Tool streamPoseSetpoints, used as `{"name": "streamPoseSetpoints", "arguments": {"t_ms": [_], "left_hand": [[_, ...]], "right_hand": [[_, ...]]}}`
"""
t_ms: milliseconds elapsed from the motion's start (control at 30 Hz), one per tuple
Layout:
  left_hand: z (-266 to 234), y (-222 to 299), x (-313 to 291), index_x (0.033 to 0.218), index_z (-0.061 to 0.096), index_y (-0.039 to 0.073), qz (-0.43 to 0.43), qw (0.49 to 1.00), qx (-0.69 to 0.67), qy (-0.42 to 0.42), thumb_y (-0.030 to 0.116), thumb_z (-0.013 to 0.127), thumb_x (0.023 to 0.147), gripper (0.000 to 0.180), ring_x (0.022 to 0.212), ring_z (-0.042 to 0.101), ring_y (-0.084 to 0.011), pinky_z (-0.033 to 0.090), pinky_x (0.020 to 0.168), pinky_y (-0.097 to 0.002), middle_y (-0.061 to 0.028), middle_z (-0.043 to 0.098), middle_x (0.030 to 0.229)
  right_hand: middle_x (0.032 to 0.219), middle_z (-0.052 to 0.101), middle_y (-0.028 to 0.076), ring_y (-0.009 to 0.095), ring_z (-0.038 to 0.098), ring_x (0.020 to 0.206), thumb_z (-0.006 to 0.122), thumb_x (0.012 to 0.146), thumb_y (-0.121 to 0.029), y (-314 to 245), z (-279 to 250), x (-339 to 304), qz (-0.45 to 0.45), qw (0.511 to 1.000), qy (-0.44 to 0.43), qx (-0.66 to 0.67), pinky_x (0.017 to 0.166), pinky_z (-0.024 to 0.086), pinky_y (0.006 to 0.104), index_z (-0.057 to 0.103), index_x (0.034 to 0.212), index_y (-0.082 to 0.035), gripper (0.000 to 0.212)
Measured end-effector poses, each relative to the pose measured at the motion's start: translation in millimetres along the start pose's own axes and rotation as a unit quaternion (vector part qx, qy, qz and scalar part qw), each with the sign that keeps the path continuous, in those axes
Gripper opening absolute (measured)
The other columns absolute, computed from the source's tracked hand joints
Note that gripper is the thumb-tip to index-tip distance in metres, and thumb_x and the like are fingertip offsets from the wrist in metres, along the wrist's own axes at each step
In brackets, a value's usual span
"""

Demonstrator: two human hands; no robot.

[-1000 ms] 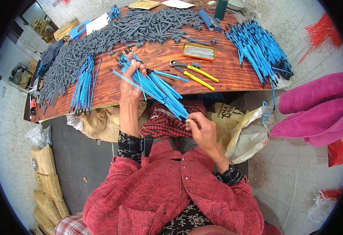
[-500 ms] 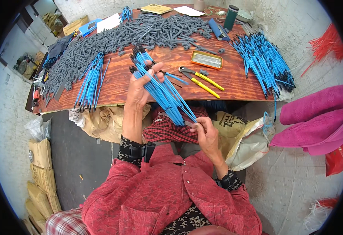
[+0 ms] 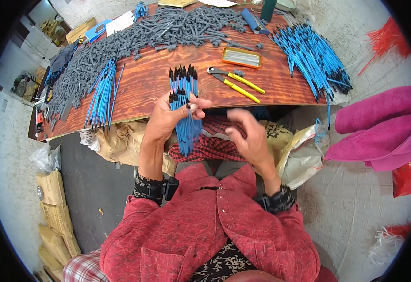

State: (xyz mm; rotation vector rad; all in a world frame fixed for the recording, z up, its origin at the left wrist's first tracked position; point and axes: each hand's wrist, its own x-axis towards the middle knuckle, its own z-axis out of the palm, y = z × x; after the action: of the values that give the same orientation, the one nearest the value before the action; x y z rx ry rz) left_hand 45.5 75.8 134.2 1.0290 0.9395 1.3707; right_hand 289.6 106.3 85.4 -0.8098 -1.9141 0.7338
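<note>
My left hand (image 3: pixel 170 114) is wrapped round a bundle of thin blue rods with black tips (image 3: pixel 183 87), held nearly upright in front of the table's front edge. The black ends point up, and the lower ends hang over my lap, a little blurred. To the right of the bundle, my right hand (image 3: pixel 248 134) is raised with thumb and fingers apart and nothing between them. Pliers with yellow handles (image 3: pixel 239 90) lie on the table beyond it, beside a small grey part (image 3: pixel 238 73).
A large heap of grey plastic parts (image 3: pixel 153 35) covers the back of the wooden table (image 3: pixel 142 84). Blue rod piles lie at left (image 3: pixel 103 96) and right (image 3: pixel 313 61). An orange-rimmed tin (image 3: pixel 241 58) holds thin metal pieces. Magenta towels (image 3: pixel 379 127) hang at right.
My right hand has let go of the rods' lower ends and moved up, its fingers opening. The bundle in my left hand has turned from slanted to nearly upright.
</note>
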Motion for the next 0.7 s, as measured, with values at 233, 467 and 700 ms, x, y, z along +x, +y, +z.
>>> {"name": "streamPoseSetpoints", "arguments": {"t_ms": [233, 467, 700], "left_hand": [[17, -3, -8, 0.111, 0.064, 0.001, -0.051, 0.998, -0.048, -0.002, 0.008, 0.074, 0.088, 0.026, 0.084, 0.073, -0.0232, 0.060, 0.079, -0.0355, -0.0236, 0.072, 0.106], [-21, -39, 53, 0.130, 0.057, -0.003, 0.065, 0.993, -0.035, 0.095, 0.009, 0.068, 0.095, 0.039, 0.090, 0.072, -0.0190, 0.059, 0.077, -0.0303, -0.0186, 0.072, 0.113], [-15, -36, 65, 0.127, 0.061, -0.002, 0.002, 0.998, -0.038, 0.052, 0.011, 0.069, 0.094, 0.036, 0.087, 0.073, -0.0177, 0.060, 0.076, -0.0297, -0.0177, 0.073, 0.109]], "right_hand": [[0.128, 0.056, 0.017, 0.030, 0.054, 0.121, 0.056, 0.089, -0.072, 37, 50, 31, 0.073, 0.856, -0.346, 0.378, 0.101, 0.043, 0.0401, 0.037, 0.149, 0.000, 0.095], [0.106, 0.069, 0.014, 0.036, 0.067, 0.096, 0.070, 0.089, -0.034, 33, 55, 38, 0.019, 0.993, -0.083, -0.079, 0.078, 0.053, 0.0434, 0.064, 0.120, -0.005, 0.043], [0.107, 0.066, 0.015, 0.030, 0.068, 0.090, 0.066, 0.089, -0.013, 33, 42, 121, 0.007, 0.991, 0.035, 0.127, 0.079, 0.053, 0.0358, 0.070, 0.106, -0.001, 0.020]]}}
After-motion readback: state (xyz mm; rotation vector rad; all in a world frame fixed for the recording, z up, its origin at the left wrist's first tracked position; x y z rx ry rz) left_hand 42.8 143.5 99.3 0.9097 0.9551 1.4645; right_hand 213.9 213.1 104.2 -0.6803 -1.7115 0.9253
